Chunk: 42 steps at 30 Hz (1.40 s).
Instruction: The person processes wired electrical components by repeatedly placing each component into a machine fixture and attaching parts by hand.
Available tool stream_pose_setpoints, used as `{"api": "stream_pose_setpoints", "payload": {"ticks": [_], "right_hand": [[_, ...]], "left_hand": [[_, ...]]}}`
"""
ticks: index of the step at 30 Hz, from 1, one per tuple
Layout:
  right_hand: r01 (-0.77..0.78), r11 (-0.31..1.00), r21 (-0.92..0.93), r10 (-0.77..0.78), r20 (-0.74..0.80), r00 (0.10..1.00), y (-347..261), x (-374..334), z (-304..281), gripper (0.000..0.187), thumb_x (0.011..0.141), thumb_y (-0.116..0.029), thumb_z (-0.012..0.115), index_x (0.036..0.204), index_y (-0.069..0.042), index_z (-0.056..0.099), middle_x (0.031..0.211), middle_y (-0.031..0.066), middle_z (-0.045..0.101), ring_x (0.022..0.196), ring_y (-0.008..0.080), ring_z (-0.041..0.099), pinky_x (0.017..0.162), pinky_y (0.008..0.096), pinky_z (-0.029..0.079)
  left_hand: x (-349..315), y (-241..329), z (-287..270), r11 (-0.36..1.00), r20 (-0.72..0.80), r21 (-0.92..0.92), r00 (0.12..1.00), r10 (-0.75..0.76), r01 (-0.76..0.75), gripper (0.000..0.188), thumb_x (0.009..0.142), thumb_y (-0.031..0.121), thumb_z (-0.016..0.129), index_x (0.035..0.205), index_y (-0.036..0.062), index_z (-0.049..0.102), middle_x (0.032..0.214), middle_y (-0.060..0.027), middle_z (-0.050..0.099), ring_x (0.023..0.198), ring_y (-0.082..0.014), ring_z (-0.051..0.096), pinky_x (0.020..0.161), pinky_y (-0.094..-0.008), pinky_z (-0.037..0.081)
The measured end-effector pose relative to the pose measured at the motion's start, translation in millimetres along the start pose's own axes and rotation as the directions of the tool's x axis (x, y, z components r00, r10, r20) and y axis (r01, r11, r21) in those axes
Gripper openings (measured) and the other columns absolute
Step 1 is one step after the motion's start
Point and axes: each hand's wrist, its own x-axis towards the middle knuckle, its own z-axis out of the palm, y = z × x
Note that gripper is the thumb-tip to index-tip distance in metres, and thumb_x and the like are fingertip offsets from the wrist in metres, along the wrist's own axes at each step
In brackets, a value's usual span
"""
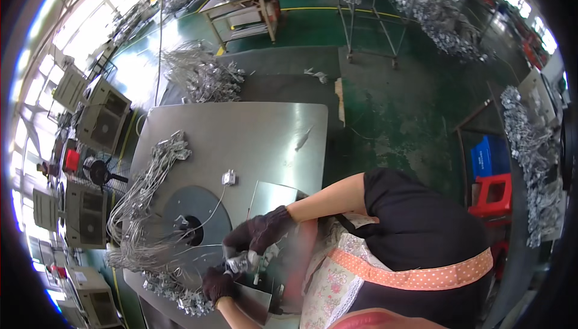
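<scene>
Both my hands wear dark brown gloves and work close together at the near edge of a metal table (253, 130). My right hand (259, 232) has its fingers curled round a silvery piece (239, 264) whose exact kind I cannot make out. Just below, my left hand (217, 284) is closed against the same piece, its fingertips partly hidden. A thin pale cable (211, 245) runs to the hands across a round grey disc (214, 205) with a dark centre hole. Another cable ends at a small silvery connector (229, 178) lying on the tabletop.
A big bundle of grey cables (135, 202) with silvery ends covers the table's left side. A metal box (274, 195) stands beside my right forearm. More cable heaps (211, 82) lie beyond the table. A fan (99, 172), a red stool (492, 193) and a wheeled rack (370, 16) stand around.
</scene>
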Motion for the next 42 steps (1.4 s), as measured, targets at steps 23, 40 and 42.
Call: {"api": "stream_pose_setpoints", "payload": {"ticks": [23,40,42], "right_hand": [[0.120,-0.108,-0.987,0.274,0.086,0.958,31.4,21.5,17.6,0.030,0.072,-0.011,0.070,0.102,-0.011,0.066,0.096,0.0148,0.065,0.094,0.0359,0.065,0.082,0.0488,0.054],[0.010,-0.327,-0.945,-0.127,0.055,0.990,92.0,-10.2,33.1,0.042,0.083,-0.030,0.059,0.112,0.000,0.065,0.093,0.0181,0.065,0.076,0.0293,0.060,0.063,0.0415,0.047],[-0.173,-0.736,-0.654,-0.269,0.048,0.962,107.6,-15.5,42.7,0.041,0.084,-0.028,0.056,0.109,0.003,0.064,0.089,0.0189,0.065,0.067,0.0279,0.059,0.054,0.0380,0.048]], "left_hand": [[-71.2,-0.8,35.5,0.946,-0.745,-0.262,0.663,-0.071,-0.192,0.038,0.087,0.026,0.074,0.118,0.0047,0.069,0.116,-0.0178,0.068,0.115,-0.0378,0.061,0.108,-0.0503,0.041],[-81.0,43.5,56.0,0.837,-0.527,0.038,0.700,0.481,-0.546,0.046,0.080,0.047,0.074,0.107,0.0105,0.073,0.092,-0.0151,0.070,0.096,-0.0327,0.066,0.114,-0.0514,0.039],[-86.8,60.8,59.7,0.842,-0.400,0.146,0.748,0.530,-0.519,0.060,0.077,0.056,0.071,0.120,0.0145,0.070,0.110,-0.0140,0.070,0.107,-0.0308,0.066,0.114,-0.0510,0.040]]}}
